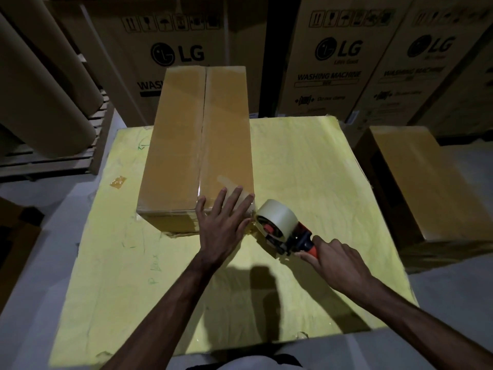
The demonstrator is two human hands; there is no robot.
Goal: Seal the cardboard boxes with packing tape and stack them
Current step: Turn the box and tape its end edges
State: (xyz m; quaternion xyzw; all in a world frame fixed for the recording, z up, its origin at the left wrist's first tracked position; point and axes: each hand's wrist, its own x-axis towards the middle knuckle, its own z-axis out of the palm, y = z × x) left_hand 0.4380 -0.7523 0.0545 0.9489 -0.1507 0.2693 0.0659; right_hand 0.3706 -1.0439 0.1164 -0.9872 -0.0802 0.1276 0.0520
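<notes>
Cardboard box (pixel 197 145) lies lengthwise on the yellow surface (pixel 293 166), its near right corner pinned by the left hand (pixel 222 222), fingers spread flat. Right hand (pixel 334 263) grips the tape dispenser (pixel 282 229) by its handle, just beside that corner. Taping is in hand; next, probably, tearing the strip and smoothing it down. Another box (pixel 426 188) waits at right.

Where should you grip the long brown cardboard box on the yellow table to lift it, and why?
Take the long brown cardboard box at its two long side walls, one hand on each, fingers under the bottom edges. It lies lengthwise away from the person, so the sides are reachable; its far end is not.
</notes>
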